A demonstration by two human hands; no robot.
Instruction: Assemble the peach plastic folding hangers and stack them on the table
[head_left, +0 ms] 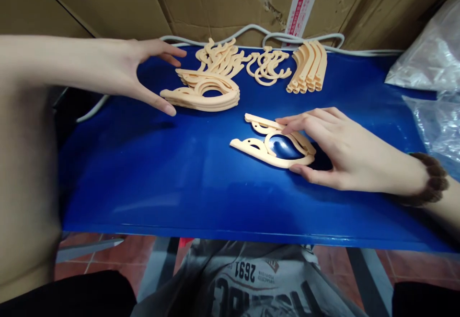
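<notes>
My right hand (pixel 323 144) grips a beige plastic folding hanger (pixel 251 150) by its right end, thumb below and fingers above. Its two arms are folded together, and it lies on or just over the blue table. At the upper left, my left hand (pixel 143 72) is open, thumb and fingers spread beside the left end of a stack of similar folded hangers (pixel 212 101). Whether the fingertips touch the stack I cannot tell. Behind the stack is a heap of loose curved beige parts (pixel 219 58).
Loose beige hooks (pixel 268 65) and a neat pile of curved arms (pixel 309 67) lie at the back of the blue table (pixel 179 178). A white cable (pixel 247 28) runs along cardboard boxes (pixel 215 0). Clear plastic bags (pixel 427 48) bulge over the right side.
</notes>
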